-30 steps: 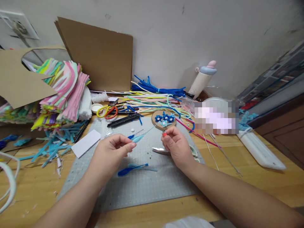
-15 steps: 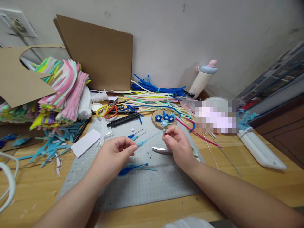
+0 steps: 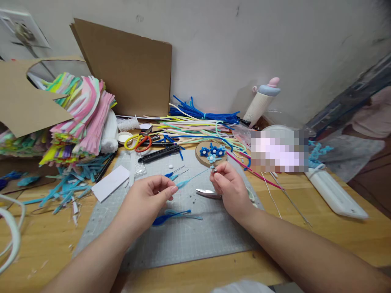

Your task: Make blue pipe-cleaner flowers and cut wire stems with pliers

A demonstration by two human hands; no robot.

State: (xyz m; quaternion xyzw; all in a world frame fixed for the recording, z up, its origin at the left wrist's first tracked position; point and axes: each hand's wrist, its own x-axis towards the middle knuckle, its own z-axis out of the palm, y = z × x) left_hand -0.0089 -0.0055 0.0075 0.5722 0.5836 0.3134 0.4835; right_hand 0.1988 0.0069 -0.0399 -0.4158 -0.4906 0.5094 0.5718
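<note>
My left hand (image 3: 159, 191) pinches a light blue pipe cleaner (image 3: 182, 184) between thumb and fingertips. Its bare thin wire stretches up to the right, towards my right hand (image 3: 229, 181). Closed fingers there grip a small silver-topped object (image 3: 213, 170), mostly hidden, at the wire's far end. Whether wire and object touch, I cannot tell. Beneath my right hand lie scissors (image 3: 207, 193) with pale handles. Dark blue pipe-cleaner loops (image 3: 166, 217) rest on the grey cutting mat (image 3: 195, 244). Beyond the hands, blue flowers (image 3: 213, 152) with white centres sit on a round wooden slice (image 3: 203, 160).
Bundled pipe cleaners (image 3: 88, 114) fill the left side. More loose ones (image 3: 195, 130) lie along the wall, with yellow-red scissors (image 3: 142, 142) and a black cutter (image 3: 160, 153). A bottle (image 3: 259, 103) and a long white case (image 3: 339, 193) stand right; a person (image 3: 374, 118) is behind.
Both hands keep nearly the same pose, the wire still stretched between them. A person in pink has come into view at the right edge.
</note>
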